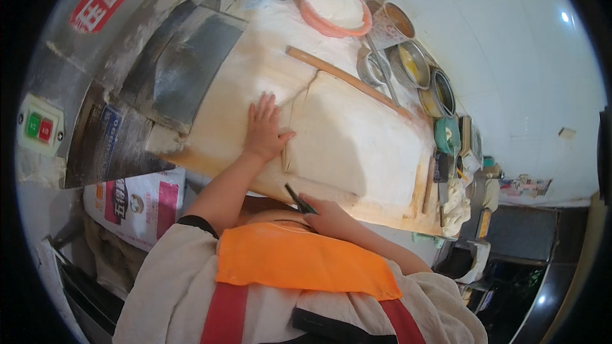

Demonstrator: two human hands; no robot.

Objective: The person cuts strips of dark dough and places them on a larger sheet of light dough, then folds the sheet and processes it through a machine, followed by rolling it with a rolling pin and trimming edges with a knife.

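A wide, pale dough sheet (376, 140) lies flat on the floured wooden worktop (233, 99). My left hand (262, 130) rests with its fingers spread on the worktop, the thumb reaching to the sheet's left edge. Close to my body, at the worktop's front edge, my right hand (322, 211) is closed round a dark, narrow tool (297, 199). The tool's tip points up and to the left; its exact kind is unclear. Behind the sheet, a long wooden rolling pin (347, 79) lies at a slant.
At the back stands a pink basin (336, 7) of flour. Metal bowls (411, 65) and a pot (437, 92) line the wall on the right. A machine with a grey metal plate (191, 67) borders the worktop's left, with a switch box (41, 125) beside it. A sack (137, 207) stands below.
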